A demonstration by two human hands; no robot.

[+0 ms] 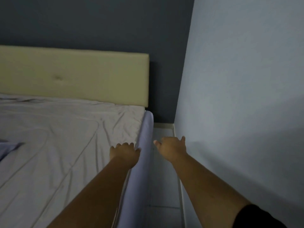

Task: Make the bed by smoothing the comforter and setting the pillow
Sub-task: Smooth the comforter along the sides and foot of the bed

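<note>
A pale grey comforter (65,137) lies wrinkled across the bed, its right edge running along the mattress side. The mattress side (144,162) is covered in a lavender sheet. My left hand (124,152) rests palm down on the comforter's right edge, fingers curled over it near the mattress corner. My right hand (171,148) hovers over the floor gap beside the bed, fingers spread, holding nothing. No pillow is in view. A bluish piece of fabric (9,148) shows at the left edge.
A cream padded headboard (74,74) stands against the dark wall. A light wall (238,96) runs close along the right. Between it and the bed is a narrow strip of tiled floor (162,183).
</note>
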